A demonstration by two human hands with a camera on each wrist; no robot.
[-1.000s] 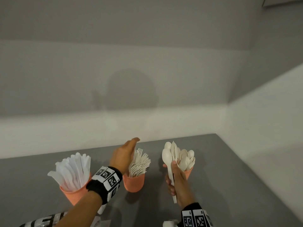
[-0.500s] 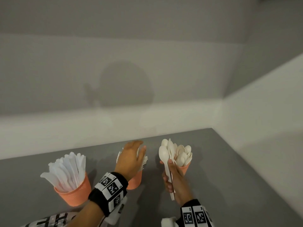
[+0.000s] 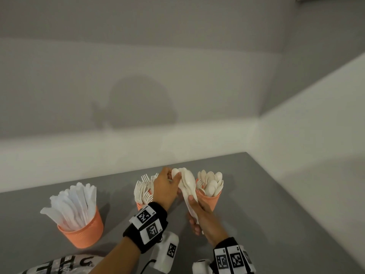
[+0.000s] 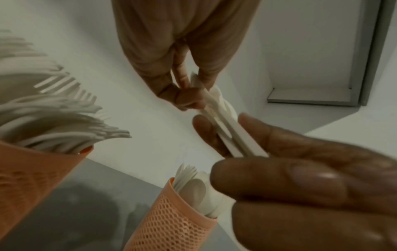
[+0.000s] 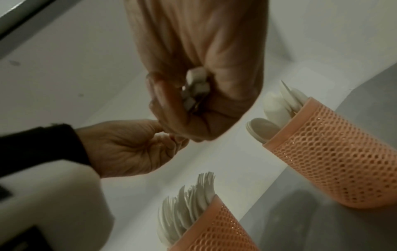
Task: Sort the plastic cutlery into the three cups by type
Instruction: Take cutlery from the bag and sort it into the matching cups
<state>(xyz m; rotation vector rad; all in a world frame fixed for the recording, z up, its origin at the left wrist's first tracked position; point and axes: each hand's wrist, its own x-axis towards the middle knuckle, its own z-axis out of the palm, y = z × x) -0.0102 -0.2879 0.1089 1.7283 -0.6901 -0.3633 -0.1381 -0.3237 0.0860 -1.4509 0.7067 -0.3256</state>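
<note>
Three orange mesh cups stand on the grey table. The left cup (image 3: 83, 230) holds knives, the middle cup (image 3: 140, 205) holds forks (image 3: 143, 191), and the right cup (image 3: 210, 201) holds spoons (image 3: 212, 183). My right hand (image 3: 194, 212) grips a bundle of white spoons (image 3: 187, 182) by the handles, just left of the spoon cup. My left hand (image 3: 173, 176) pinches the bowl end of that bundle. In the right wrist view the handle ends (image 5: 196, 84) stick out of my right hand's curled fingers (image 5: 167, 101). The left wrist view shows my left hand (image 4: 191, 96) pinching the spoons (image 4: 223, 110).
Pale walls close the table at the back and right, meeting in a corner near the spoon cup. Bare grey tabletop (image 3: 276, 214) lies right of the cups. A printed item (image 3: 59, 264) shows at the bottom left edge.
My left hand has left the fork cup and moved right onto the spoon bundle. My right hand has carried the bundle slightly left, between the fork and spoon cups.
</note>
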